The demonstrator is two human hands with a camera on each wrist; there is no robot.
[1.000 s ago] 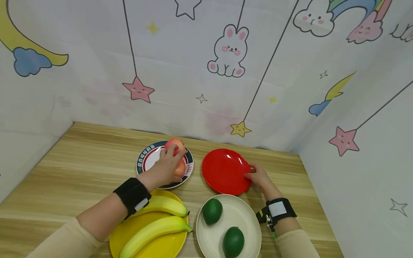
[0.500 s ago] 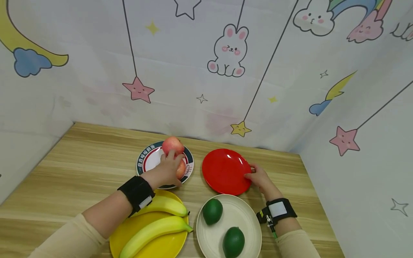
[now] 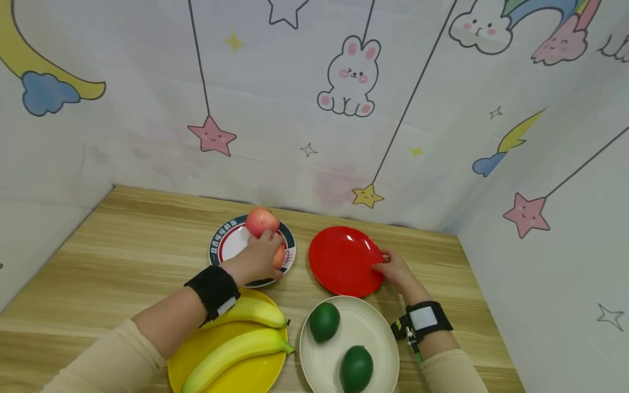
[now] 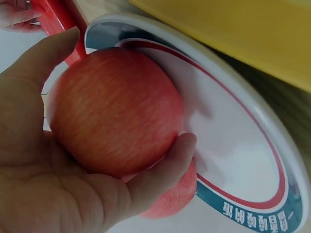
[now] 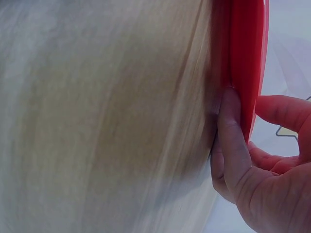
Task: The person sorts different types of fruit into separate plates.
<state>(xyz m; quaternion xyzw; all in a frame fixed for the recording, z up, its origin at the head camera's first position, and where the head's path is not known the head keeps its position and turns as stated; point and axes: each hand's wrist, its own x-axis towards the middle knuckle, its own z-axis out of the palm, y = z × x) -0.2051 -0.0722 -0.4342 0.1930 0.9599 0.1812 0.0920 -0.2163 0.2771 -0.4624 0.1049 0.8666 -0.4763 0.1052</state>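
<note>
My left hand (image 3: 255, 255) curls round the nearer red apple (image 4: 116, 111) on a white plate with a dark patterned rim (image 3: 216, 248). In the left wrist view, thumb and finger touch opposite sides of this apple. A second apple (image 3: 262, 221) sits just behind it on the same plate, beyond my fingertips. On the right, my right hand (image 3: 399, 274) pinches the right edge of a red plate (image 3: 341, 262), which has nothing on it. The right wrist view shows the plate's rim (image 5: 245, 63) between thumb and fingers.
In front, a yellow plate (image 3: 265, 376) holds two bananas (image 3: 238, 355), partly under my left forearm. Beside it, a cream plate (image 3: 383, 349) bears two green oval fruits (image 3: 356, 368). A patterned cloth wall (image 3: 275, 169) borders the wooden table (image 3: 152, 234) at the back.
My left hand has moved off the back apple and slightly right onto the nearer one. The back apple now shows fully and sits slightly further left. My right hand has stayed at the red plate.
</note>
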